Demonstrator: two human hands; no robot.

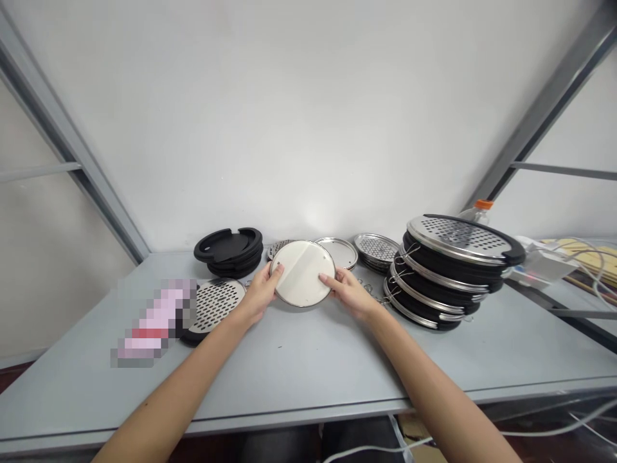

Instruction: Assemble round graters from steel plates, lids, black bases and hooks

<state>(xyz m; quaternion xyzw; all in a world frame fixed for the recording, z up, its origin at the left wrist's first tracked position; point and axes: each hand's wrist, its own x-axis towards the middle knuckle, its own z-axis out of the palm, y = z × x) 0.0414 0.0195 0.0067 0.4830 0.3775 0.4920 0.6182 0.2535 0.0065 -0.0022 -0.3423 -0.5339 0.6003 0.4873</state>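
A round, pale disc with a thin metal rim [303,273] is held up above the grey table, its smooth face toward me. My left hand [261,290] grips its left edge, thumb on the face. At the right edge my right hand [351,291] pinches it the same way. Left of my left hand lies a perforated metal plate [218,303] in a black ring. Behind the held disc are a plain metal disc [339,252] and, partly hidden, a perforated disc [279,247].
Black round holders [231,249] are stacked at the back left, perforated discs [376,249] at the back right. A tall leaning stack of assembled plates [453,270] with wire loops stands right. A pixelated pink item [159,318] lies left; a bottle [479,212] and cables are at right.
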